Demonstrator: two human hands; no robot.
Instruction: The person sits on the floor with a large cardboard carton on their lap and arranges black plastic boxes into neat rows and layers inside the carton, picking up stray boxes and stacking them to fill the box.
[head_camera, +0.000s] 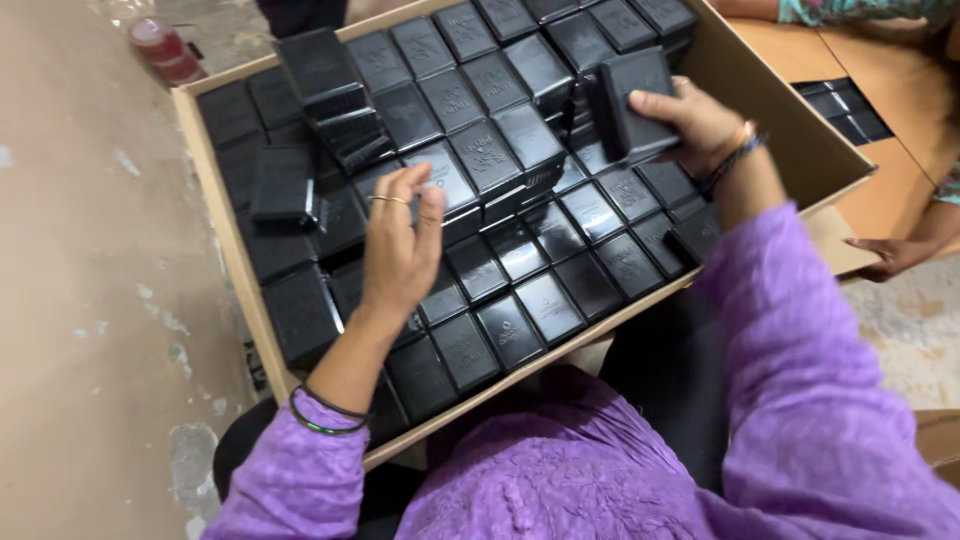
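Observation:
A big cardboard carton (222, 210) lies in front of me, packed with several small black boxes in rows and stacks. My left hand (398, 248) rests over the middle rows with fingers spread, its fingertips touching the edge of a raised black box (448, 180). My right hand (700, 125) is at the carton's right side and grips one black box (632, 100), held tilted above the others. Purple sleeves and bangles cover my wrists.
A red-capped jar (162, 48) stands on the concrete floor beyond the carton's far left corner. To the right lies a second cardboard carton (880, 180) with black boxes inside, and another person's hand (895, 255) rests by it.

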